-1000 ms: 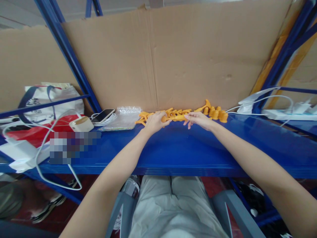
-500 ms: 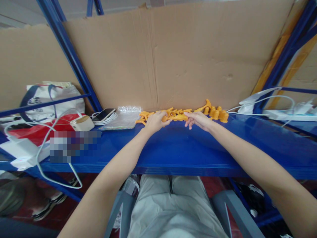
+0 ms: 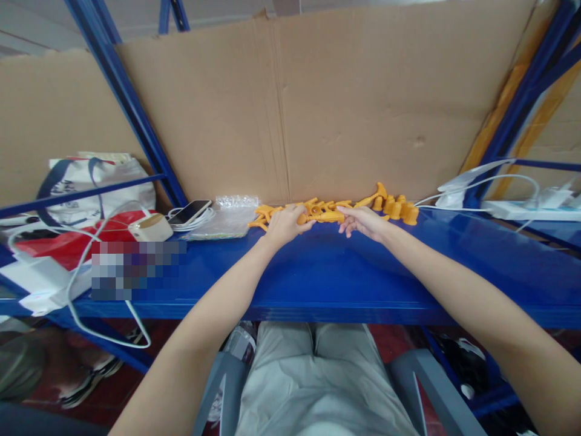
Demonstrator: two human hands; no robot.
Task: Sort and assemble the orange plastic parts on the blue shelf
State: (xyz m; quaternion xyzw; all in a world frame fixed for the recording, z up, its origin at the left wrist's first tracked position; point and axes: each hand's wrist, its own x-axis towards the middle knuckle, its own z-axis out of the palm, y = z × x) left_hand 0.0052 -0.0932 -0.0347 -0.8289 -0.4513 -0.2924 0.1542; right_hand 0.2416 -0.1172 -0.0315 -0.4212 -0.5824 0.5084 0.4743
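Observation:
My left hand (image 3: 285, 224) is closed, thumb and fingers curled round the near side of a yellow plastic piece (image 3: 329, 215) at the back of the blue shelf. On the piece's right end, my right hand (image 3: 362, 221) pinches with thumb and index finger, its other fingers loosely bent. The exact kind of piece is too small to make out. More yellow plastic parts (image 3: 264, 213) lie in a row beside and behind my hands, partly covered by them. To the right rest a hammer-shaped yellow part (image 3: 379, 191) and several yellow cup-shaped parts (image 3: 410, 213).
A clear plastic bag (image 3: 227, 219), a phone (image 3: 192, 211) and a white charger (image 3: 150, 226) with cables lie to the left. A power strip (image 3: 521, 210) stands right. Cardboard (image 3: 363, 103) backs the blue shelf (image 3: 327, 272). Another person's leg (image 3: 68, 357) shows below left.
Almost nothing differs. Both hands stay in the same place on the yellow piece, and the view has shifted very slightly.

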